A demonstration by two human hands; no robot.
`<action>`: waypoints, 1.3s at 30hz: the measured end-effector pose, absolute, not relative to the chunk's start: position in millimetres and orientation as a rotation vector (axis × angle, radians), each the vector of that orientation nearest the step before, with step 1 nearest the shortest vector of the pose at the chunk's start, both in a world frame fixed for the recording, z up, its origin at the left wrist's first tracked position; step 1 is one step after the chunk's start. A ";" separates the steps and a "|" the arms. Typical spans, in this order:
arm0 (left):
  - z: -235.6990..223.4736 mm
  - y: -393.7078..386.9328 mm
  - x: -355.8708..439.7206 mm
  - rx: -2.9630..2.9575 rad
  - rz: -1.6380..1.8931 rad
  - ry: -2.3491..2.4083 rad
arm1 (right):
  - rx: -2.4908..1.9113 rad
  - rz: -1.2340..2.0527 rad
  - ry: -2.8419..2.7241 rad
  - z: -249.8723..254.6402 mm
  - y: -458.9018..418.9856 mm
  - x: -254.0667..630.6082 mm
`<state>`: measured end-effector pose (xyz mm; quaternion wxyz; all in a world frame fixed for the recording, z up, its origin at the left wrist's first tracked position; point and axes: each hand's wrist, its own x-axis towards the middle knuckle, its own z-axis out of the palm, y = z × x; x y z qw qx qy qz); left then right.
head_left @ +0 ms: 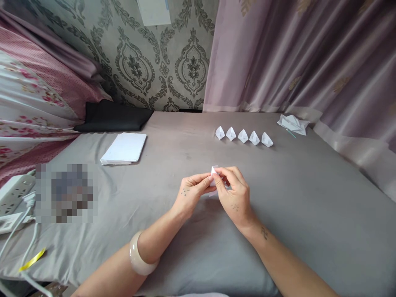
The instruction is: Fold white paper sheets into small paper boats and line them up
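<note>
Both my hands meet over the middle of the grey cloth, pinching one small piece of folded white paper (213,170). My left hand (192,192) grips its left side between thumb and fingers. From the right, my right hand (234,192) presses its thumb on the front, with the fingers curled behind. Much of the paper is hidden by the fingers; a pointed tip shows on top and a flap below. Beyond my hands stands a row of several small folded paper boats (243,136).
A stack of white paper sheets (124,147) lies left of centre, with a black cloth (114,115) behind it. Crumpled white paper (293,124) rests at the back right. White power strips (15,194) with cables and a yellow strip (32,260) are at the left edge.
</note>
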<state>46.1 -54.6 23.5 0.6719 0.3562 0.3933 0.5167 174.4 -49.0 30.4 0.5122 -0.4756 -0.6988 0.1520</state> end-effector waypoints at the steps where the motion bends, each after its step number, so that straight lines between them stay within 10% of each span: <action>1: 23.8 -54.8 46.3 0.803 1.163 0.882 | -1.150 0.379 -1.674 31.4 -48.7 174.1; 39: 33.4 -55.0 43.5 0.693 1.291 0.988 | -1.302 1.075 -1.575 46.2 -49.2 177.7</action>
